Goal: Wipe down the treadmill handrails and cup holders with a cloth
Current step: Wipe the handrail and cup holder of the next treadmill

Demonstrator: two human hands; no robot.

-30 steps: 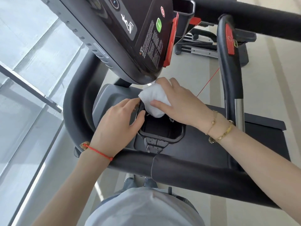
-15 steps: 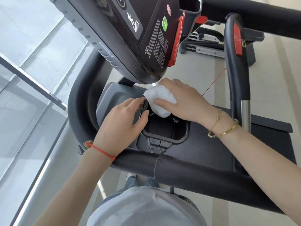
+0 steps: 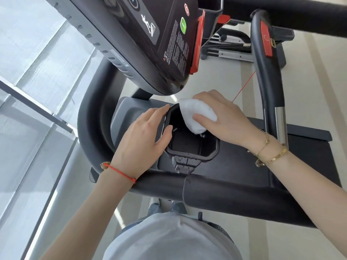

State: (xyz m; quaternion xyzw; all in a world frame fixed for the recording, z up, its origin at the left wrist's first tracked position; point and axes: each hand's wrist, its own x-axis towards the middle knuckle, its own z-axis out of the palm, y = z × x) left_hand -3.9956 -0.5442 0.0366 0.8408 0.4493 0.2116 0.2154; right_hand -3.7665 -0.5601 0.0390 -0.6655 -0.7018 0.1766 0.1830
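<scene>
A black cup holder [image 3: 193, 155] sits in the treadmill's tray, just inside the thick black handrail [image 3: 234, 192] that curves round the front and left. My right hand [image 3: 223, 119] grips a bunched white cloth [image 3: 197, 115] and presses it against the holder's far right rim, its lower tip dipping inside. My left hand [image 3: 142, 139] rests on the holder's left rim, fingers fairly straight along the edge and thumb hooked over the rim. The holder's floor is dark and bare.
The treadmill console [image 3: 150, 44] overhangs the tray from above. An upright black grip bar [image 3: 268, 79] with a red tag and a chrome section stands right of my right hand. A red safety cord [image 3: 244, 87] runs behind it. Glass panels [image 3: 37, 91] lie left.
My right hand has slid the cloth a little along the holder's far rim toward the right. My left hand stays on the left rim.
</scene>
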